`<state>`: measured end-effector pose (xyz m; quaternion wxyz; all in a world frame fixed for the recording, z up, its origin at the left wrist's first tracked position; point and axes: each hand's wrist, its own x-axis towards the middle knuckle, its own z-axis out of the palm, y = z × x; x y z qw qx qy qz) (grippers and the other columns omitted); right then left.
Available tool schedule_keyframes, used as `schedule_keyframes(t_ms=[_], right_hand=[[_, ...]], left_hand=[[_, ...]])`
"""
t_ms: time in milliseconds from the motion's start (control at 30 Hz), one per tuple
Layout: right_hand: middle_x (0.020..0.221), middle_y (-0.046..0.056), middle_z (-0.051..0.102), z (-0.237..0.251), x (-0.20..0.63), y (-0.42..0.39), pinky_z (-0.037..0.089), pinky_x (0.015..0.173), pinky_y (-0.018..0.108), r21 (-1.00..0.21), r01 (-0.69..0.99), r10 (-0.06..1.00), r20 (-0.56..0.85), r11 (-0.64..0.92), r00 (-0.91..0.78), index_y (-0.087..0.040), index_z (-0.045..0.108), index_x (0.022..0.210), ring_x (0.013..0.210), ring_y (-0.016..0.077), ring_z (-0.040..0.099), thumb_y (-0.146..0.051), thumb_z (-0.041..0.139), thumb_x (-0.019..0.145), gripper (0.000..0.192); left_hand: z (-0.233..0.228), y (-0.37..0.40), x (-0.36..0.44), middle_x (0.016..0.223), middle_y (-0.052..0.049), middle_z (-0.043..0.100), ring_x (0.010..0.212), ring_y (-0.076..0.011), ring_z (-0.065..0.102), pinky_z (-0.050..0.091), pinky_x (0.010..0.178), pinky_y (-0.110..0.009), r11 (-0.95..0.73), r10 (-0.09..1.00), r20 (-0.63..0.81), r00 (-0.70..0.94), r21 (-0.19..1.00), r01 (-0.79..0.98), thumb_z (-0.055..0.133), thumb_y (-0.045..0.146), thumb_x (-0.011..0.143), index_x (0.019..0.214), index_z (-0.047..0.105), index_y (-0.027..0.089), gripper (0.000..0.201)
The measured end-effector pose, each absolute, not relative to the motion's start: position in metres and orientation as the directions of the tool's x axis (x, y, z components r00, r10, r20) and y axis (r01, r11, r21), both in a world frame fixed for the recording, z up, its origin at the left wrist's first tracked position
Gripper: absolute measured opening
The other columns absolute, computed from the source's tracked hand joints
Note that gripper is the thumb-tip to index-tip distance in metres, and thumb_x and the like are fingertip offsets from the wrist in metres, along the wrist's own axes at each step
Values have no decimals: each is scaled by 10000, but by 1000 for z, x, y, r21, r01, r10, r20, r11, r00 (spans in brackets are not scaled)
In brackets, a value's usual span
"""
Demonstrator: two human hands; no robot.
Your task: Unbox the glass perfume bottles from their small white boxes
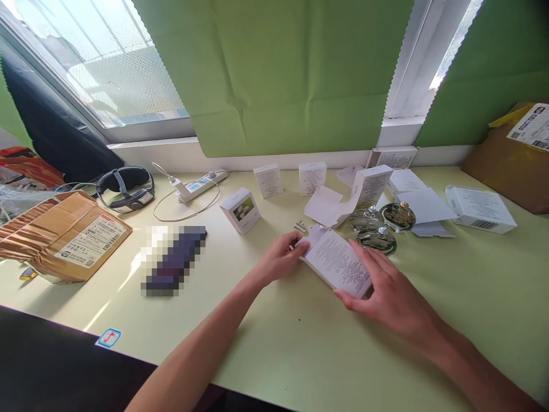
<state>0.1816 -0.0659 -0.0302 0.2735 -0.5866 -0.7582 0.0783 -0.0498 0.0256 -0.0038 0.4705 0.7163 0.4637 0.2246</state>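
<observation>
Both hands bear on one white printed carton (pixel 338 262), which lies flat on the pale green table (pixel 300 349) directly before the person. The right hand (pixel 388 292) rests on the near right end of the carton, fingers spread and laid flat over its top face and edge, pressing rather than pinching. The left hand (pixel 281 258) is at the opposite, far left end, fingertips curled and closed on the end flap, which stands partly open; whether anything is inside the carton cannot be told. Judged from this, the carton is in mid-handling at its flap end, neither sealed nor fully opened. Just beyond the left fingertips lies a small silver cap (pixel 301 227), apart from the carton. Beyond the right hand, close behind the carton, stand three round glass bottles (pixel 381 226), out of any box, touching or nearly touching one another. Behind them lie an opened box with loose white paper (pixel 332 207) and flat sheets, which suggests several units are already unpacked. Farther left of the grip stands a small picture box (pixel 241 210), and along the far edge two closed white boxes (pixel 268 180), seemingly untouched. A power strip (pixel 198 185) and headset (pixel 126 189) lie well off to the left.
</observation>
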Motion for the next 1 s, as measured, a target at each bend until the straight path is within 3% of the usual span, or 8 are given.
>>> schedule_keyframes(t_ms=[167,367,500,600,700,800,1000], right_hand=[[1407,181,535,-39,178,-68,432,1087,536,-437,843,931,314,316,-186,-172,255,1527,1314,367,490,-447,685,800,888],[1430,99,513,-34,180,-69,411,1110,495,-518,755,916,223,402,-335,-288,221,1536,1339,314,451,-342,654,830,830],[1418,79,517,-30,183,-70,408,1106,496,-509,733,891,209,452,-403,-321,205,1542,1321,308,459,-336,660,827,848],[1425,72,512,-29,186,-70,411,1107,482,-498,738,888,192,455,-418,-325,202,1541,1332,297,452,-347,662,834,844],[1433,59,510,-31,190,-69,409,1117,480,-490,747,890,175,450,-421,-339,203,1543,1351,295,439,-362,670,832,850],[1446,52,502,-36,197,-68,404,1126,499,-484,745,886,180,458,-428,-364,176,1557,1366,309,435,-390,676,828,884],[1512,59,464,-41,210,-66,426,1122,506,-482,777,910,129,405,-394,-372,170,1576,1428,335,397,-465,661,840,889]], left_hand=[[-4,24,-48,817,-11,593,730,-132,502,361,636,-255,-95,838,-161,522,898,429,534,484,931,883,609,158,338],[-9,24,-47,751,8,614,667,-127,513,343,563,-233,-101,846,-156,510,892,441,497,584,937,1078,611,198,427],[-10,26,-47,763,-6,610,689,-123,505,368,584,-231,-161,860,-112,497,866,473,489,597,941,865,632,170,456],[-11,24,-47,732,-3,597,651,-117,499,354,546,-224,-80,889,-162,429,867,492,500,628,924,860,609,170,475],[-12,22,-49,842,-22,648,703,-132,578,388,546,-213,59,796,-262,545,930,362,596,607,884,1093,599,201,457],[-13,21,-49,934,-51,670,795,-161,643,443,594,-222,141,755,-269,597,957,253,695,556,836,1260,564,222,555],[-10,26,-49,1014,-87,710,892,-202,675,498,701,-269,198,789,-270,552,962,188,728,520,825,1159,650,185,480]])
